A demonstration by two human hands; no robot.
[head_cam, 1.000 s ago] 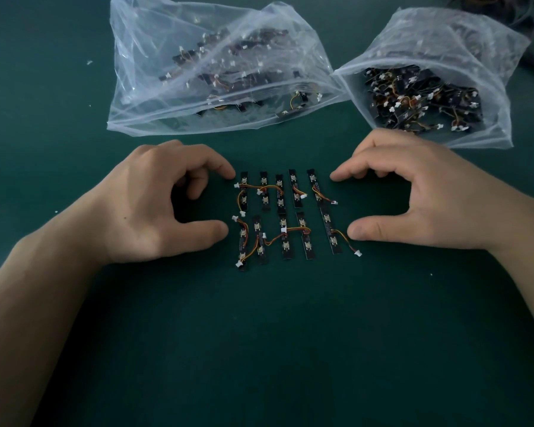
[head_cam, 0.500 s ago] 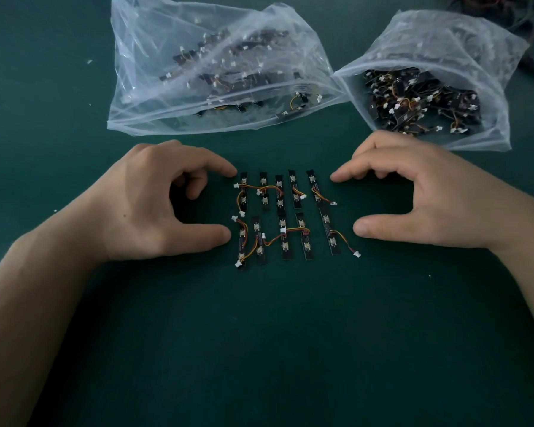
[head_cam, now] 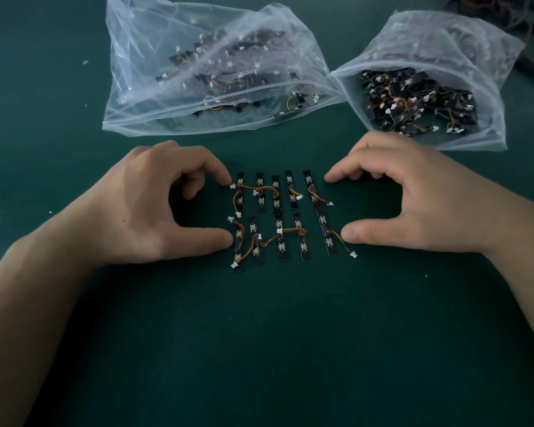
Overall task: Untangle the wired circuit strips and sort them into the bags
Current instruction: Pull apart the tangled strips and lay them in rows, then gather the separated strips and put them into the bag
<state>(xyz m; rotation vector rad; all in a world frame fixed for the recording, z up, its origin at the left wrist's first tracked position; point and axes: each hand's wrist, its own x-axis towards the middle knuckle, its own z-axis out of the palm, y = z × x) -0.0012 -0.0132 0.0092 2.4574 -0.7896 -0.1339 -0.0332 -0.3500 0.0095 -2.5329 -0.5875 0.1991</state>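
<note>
Several black circuit strips (head_cam: 282,217) with orange and yellow wires and white plugs lie side by side in two rows on the green table. My left hand (head_cam: 154,201) rests at their left, its index fingertip and thumb tip touching the leftmost strips. My right hand (head_cam: 413,201) rests at their right, with the thumb tip against the wire of the lower right strip and the index fingertip just beside the upper right strip. Neither hand holds anything. Two clear plastic bags lie behind: the left bag (head_cam: 136,87) and the right bag (head_cam: 494,75), both holding many strips.
Dark cables (head_cam: 524,23) lie at the far right corner behind the right bag. A few small white specks (head_cam: 85,62) dot the green table surface (head_cam: 275,334), which stretches in front of the strips.
Both hands stay beside the strips. The right thumb has edged slightly left toward the lower right strip's wire. The strips have kept their places.
</note>
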